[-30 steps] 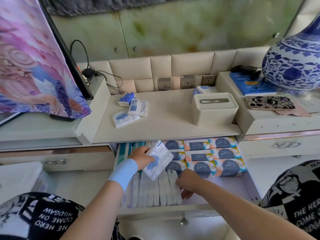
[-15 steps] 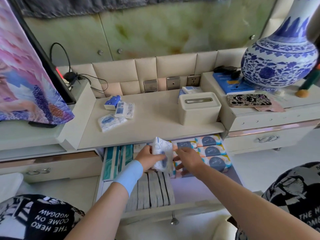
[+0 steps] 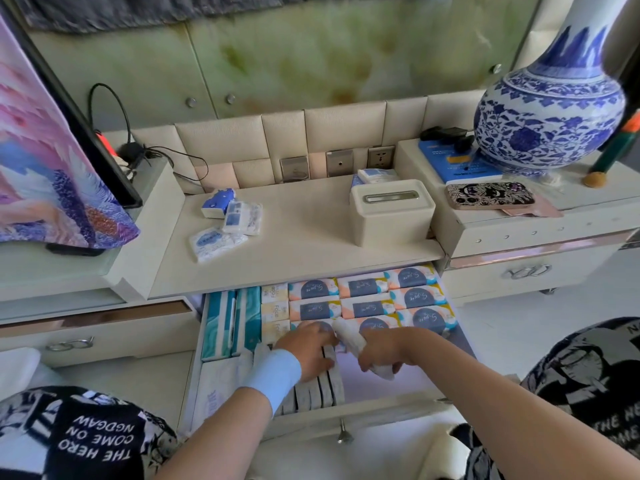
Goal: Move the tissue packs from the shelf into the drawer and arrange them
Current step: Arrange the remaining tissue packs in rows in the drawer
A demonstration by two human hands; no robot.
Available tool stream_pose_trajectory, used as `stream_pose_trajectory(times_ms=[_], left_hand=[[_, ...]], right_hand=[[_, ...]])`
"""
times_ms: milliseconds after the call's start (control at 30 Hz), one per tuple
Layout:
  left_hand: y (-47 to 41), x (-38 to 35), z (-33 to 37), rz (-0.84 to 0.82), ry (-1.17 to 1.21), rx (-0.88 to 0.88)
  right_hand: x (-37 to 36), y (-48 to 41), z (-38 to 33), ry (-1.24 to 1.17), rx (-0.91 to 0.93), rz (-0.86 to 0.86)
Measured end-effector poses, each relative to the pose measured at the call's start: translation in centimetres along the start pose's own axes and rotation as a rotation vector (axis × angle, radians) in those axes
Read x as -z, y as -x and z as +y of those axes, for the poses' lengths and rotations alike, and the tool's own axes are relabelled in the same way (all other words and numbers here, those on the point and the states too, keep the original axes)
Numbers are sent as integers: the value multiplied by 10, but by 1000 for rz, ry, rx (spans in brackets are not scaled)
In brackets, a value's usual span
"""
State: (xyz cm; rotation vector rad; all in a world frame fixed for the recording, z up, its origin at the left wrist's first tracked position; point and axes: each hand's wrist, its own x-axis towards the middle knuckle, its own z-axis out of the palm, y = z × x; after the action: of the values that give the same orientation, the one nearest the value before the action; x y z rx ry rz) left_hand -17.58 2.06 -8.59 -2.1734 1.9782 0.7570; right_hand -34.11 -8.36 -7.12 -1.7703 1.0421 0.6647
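The drawer (image 3: 391,408) stands pulled out below the shelf (image 3: 308,237). It holds orange-and-blue tissue packs (image 3: 367,296) in rows, teal packs (image 3: 230,323) at the left and a row of white packs (image 3: 317,389) on edge at the front. My right hand (image 3: 381,351) grips a white tissue pack (image 3: 351,341) and holds it on edge just right of that row. My left hand (image 3: 310,348), with a blue wristband, presses flat on the white row. Three small tissue packs (image 3: 227,223) lie on the shelf's left part.
A cream tissue box (image 3: 391,214) stands on the shelf at right with another pack (image 3: 375,174) behind it. A blue-and-white vase (image 3: 550,109), a phone (image 3: 490,195) and a blue book lie on the right cabinet. A cloth-covered screen (image 3: 45,168) rises at left.
The white pack passed from my left hand to my right and went down into the drawer beside the white row. My left hand dropped onto the row.
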Motion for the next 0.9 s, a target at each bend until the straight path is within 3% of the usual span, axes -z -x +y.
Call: stream_pose_trajectory(times_ms=[133,267,400,533,733,900], left_hand=[[4,-9,0,-29,-164,-5],[8,-10,-8,11,-122,61],[10,-13,-14,35,-25,81],[12,-17,-14,83,-21,45],[11,-27,-17,49,-154,-13],[9,-14,-20,-50,-193,51]], right_hand=[[-13,-9,3,87,28,-30],[-36,-24,11,71,-58,96],[-56,-33,3,-144,-2,118],[-60,-38,-12,-459,-110,-78],[-53,-36,-14,-281,-49,106],[-66,-41,-19,-28,33,70]])
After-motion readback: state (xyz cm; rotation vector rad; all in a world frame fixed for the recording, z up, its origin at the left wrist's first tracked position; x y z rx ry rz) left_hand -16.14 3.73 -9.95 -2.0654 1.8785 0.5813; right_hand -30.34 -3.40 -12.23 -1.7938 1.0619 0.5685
